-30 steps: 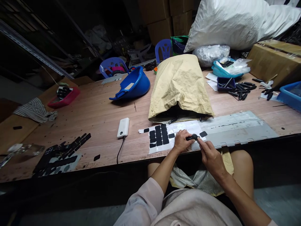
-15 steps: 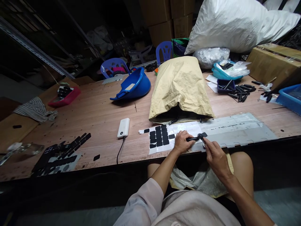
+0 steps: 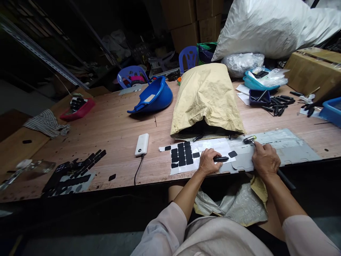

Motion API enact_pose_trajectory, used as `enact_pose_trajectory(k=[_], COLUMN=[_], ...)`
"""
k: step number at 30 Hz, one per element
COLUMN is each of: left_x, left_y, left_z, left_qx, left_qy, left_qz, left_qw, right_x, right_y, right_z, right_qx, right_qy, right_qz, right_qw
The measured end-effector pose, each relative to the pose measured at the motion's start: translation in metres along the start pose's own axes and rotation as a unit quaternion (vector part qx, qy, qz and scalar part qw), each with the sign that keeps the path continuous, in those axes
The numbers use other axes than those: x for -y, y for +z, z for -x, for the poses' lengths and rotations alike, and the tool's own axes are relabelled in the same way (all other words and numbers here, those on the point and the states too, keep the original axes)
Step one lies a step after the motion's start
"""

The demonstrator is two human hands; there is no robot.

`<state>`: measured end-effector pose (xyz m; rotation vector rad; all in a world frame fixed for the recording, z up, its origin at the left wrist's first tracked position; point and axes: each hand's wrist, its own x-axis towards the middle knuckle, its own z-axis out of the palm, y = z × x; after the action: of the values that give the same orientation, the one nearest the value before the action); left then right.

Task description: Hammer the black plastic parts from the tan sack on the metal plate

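My left hand (image 3: pixel 208 160) is closed around a slim black handle-like piece (image 3: pixel 221 159), which lies level over a white sheet (image 3: pixel 213 145). My right hand (image 3: pixel 265 159) grips a hammer (image 3: pixel 249 139). The hammer's metal head is over the grey board, and its dark handle (image 3: pixel 286 180) sticks out past the table edge. Between the hands lies a loose black rounded patch (image 3: pixel 232 154), just off the tip of the black piece. Rows of similar black patches (image 3: pixel 181 153) sit on the sheet's left part.
A yellow sack (image 3: pixel 206 96) with a dark opening faces me. The grey board (image 3: pixel 290 145) extends right along the table edge. A white power bank (image 3: pixel 142 144) with a cable, a blue scoop-shaped basin (image 3: pixel 160 96) and a pile of black pieces (image 3: pixel 279 104) are around.
My right hand has left the tip of the black piece, moved right and taken hold of the hammer. My left hand still holds the black piece. The view has shifted slightly.
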<state>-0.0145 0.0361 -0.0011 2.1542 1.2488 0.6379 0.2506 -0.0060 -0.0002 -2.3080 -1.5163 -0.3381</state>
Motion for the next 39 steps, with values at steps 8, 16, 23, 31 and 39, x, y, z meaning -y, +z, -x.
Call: enact_pose_trajectory(k=[8,16,23,31,39], left_x=[0.001,0.004,-0.011,-0.004,0.008], left_y=[-0.001,-0.001,-0.010,0.045,0.054], left_z=[-0.001,-0.003,0.023,0.137,0.115], left_qx=[0.008,0.018,0.000,0.180,0.220], left_qy=[-0.006,-0.010,0.011,-0.095,-0.267], left_qz=[-0.008,-0.005,0.063,0.063,-0.068], left_qw=[1.000,1.000,0.998,0.977,0.936], right_x=[0.011,0.022,0.021,0.023,0.023], right_y=[0.000,0.000,0.003,0.002,0.001], right_z=[0.002,-0.018,-0.016,-0.017,-0.017], right_qx=[0.000,0.050,0.029,0.039,0.047], right_qy=[0.006,0.015,0.004,0.013,0.015], right_qz=[0.033,0.051,0.056,0.058,0.059], right_qw=[0.999,0.997,0.998,0.997,0.997])
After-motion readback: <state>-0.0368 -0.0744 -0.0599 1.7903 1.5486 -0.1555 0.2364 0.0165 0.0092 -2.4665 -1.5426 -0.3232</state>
